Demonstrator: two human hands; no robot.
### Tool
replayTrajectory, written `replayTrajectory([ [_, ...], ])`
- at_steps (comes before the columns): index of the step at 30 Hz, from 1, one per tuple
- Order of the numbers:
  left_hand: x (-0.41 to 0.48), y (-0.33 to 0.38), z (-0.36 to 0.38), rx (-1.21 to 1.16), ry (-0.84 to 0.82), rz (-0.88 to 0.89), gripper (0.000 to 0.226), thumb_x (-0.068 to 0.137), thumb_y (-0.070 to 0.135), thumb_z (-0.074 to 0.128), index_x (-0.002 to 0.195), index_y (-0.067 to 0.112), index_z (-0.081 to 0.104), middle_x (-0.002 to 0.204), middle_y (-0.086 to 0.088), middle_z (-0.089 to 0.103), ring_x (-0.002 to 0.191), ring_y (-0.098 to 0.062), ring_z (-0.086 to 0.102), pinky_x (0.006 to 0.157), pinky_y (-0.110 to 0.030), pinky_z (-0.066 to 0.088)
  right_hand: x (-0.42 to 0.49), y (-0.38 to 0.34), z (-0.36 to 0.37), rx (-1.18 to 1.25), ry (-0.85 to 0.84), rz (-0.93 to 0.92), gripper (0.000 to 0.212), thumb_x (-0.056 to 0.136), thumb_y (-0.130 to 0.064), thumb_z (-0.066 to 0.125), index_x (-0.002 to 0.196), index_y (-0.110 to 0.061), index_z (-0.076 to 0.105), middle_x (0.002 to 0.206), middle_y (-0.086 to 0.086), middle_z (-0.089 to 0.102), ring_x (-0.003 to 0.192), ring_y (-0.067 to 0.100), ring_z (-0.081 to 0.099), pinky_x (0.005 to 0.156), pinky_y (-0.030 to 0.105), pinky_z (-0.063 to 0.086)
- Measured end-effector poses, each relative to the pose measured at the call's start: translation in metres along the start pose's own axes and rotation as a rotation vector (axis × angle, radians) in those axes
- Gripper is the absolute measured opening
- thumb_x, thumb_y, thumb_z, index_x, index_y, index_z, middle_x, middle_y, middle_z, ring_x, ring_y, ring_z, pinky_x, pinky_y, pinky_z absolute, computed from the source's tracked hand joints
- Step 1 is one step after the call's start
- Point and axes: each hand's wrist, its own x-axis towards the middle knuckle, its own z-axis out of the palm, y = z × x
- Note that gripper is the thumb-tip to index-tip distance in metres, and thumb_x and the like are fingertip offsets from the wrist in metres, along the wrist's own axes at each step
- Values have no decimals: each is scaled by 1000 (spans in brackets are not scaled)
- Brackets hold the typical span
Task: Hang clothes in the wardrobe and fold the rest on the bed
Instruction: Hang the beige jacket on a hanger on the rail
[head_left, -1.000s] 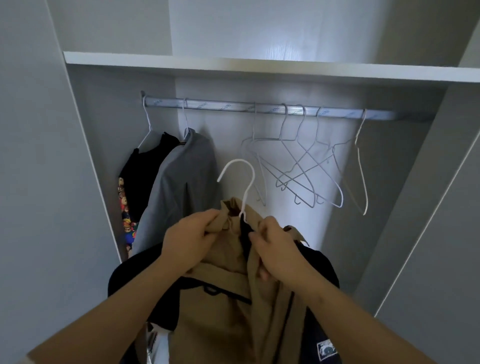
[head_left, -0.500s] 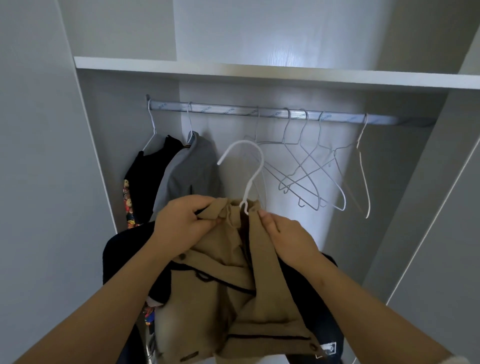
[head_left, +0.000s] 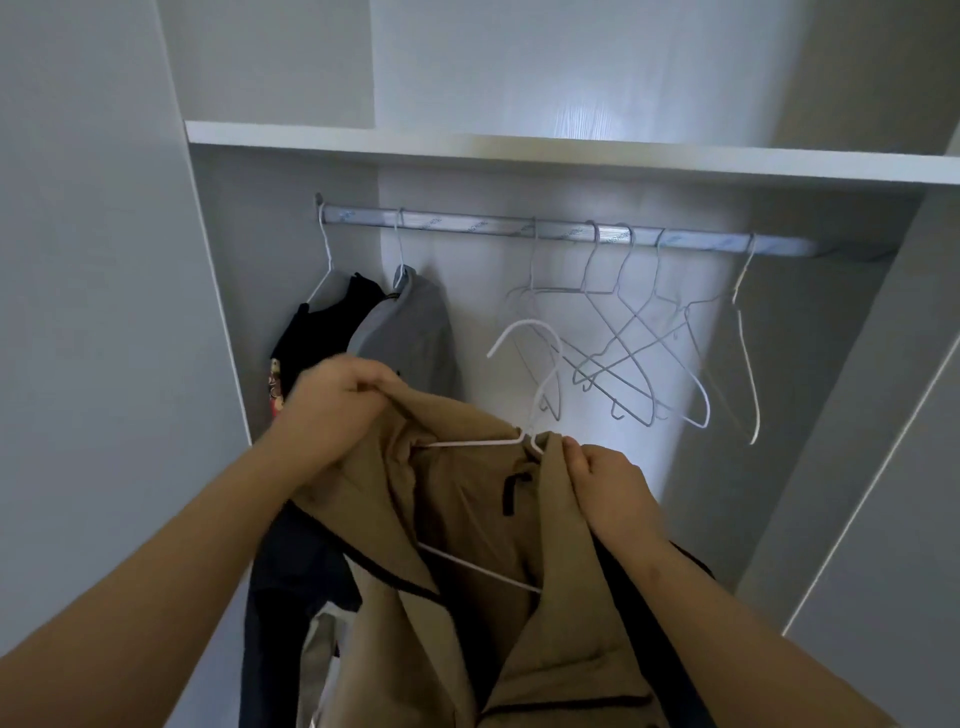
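A tan jacket (head_left: 467, 519) with dark trim hangs open in front of me on a white wire hanger (head_left: 524, 441). The hanger's hook points up toward the wardrobe rail (head_left: 467, 224), below it and apart from it. My left hand (head_left: 337, 410) grips the jacket's left shoulder. My right hand (head_left: 608, 488) pinches the right side of the collar beside the hanger's neck. Dark garments (head_left: 296, 577) hang over my arms under the jacket.
On the rail's left hang a black garment (head_left: 322, 332) and a grey one (head_left: 410, 332). Several bare wire hangers (head_left: 644, 343) crowd the rail's right half. A white shelf (head_left: 571, 156) runs above. Wardrobe side panels (head_left: 104, 312) close in left and right.
My hands have spread apart, opening the jacket and baring the hanger's shoulder wire inside. The hanger and jacket have shifted right and tilted.
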Motion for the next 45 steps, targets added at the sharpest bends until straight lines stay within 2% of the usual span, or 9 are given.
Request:
replayTrajectory([
  [2,-24,13,24,-163,-205,-48,35,86,-2,54,73,28,67,78,9,63,83,-13,59,68,-12,45,2,-3,2,-11,51,48,49,98,-43,31,58,-20,45,62,-2,53,61,12,49,54,26,33],
  [7,-62,6,49,-279,-1022,-25,39,94,12,50,126,32,44,98,9,61,89,-10,65,70,-24,55,4,-3,1,-29,119,59,50,97,-46,34,57,-17,43,61,-3,52,58,8,46,50,24,27],
  [12,-28,-4,38,-55,-80,294,14,93,25,54,103,33,57,90,17,58,84,0,58,78,-18,46,3,0,-7,61,123,103,53,96,-50,34,56,-16,46,59,-2,53,60,11,49,52,25,30],
  [16,-25,2,64,249,-462,139,25,92,43,46,84,24,59,77,7,57,73,-9,55,71,-29,44,-1,-3,-8,96,119,122,53,95,-51,36,56,-16,46,57,-2,52,59,12,50,52,25,29],
  [27,-19,13,76,209,-81,129,28,88,45,54,69,24,55,63,8,54,69,-13,54,62,-30,42,4,-29,-34,58,10,-190,22,85,-39,61,66,-33,52,79,-15,55,95,18,52,85,35,40],
  [32,-17,9,81,287,45,66,29,89,48,50,82,22,61,76,5,62,77,-14,58,65,-31,47,2,-43,-37,141,211,-360,26,83,-6,62,68,-20,46,77,-3,48,67,2,45,63,1,34],
  [37,-15,-2,75,237,108,28,26,89,42,54,83,19,64,76,0,65,75,-17,59,65,-33,47,-14,-41,-30,383,-443,-311,24,91,-30,56,68,-22,60,56,-3,59,43,2,50,47,16,41],
  [41,-13,-6,66,143,26,34,23,86,41,59,80,20,68,69,2,65,71,-15,60,67,-38,50,-5,-27,-32,389,237,-302,15,92,-22,55,78,-27,57,69,-10,56,66,-3,50,60,7,39],
  [45,-11,-4,62,24,-85,48,20,83,37,65,77,18,68,68,-2,65,70,-17,61,68,-40,51,5,-17,-26,-88,-139,-310,27,97,-33,40,100,-17,60,94,-4,61,91,14,55,79,28,42],
])
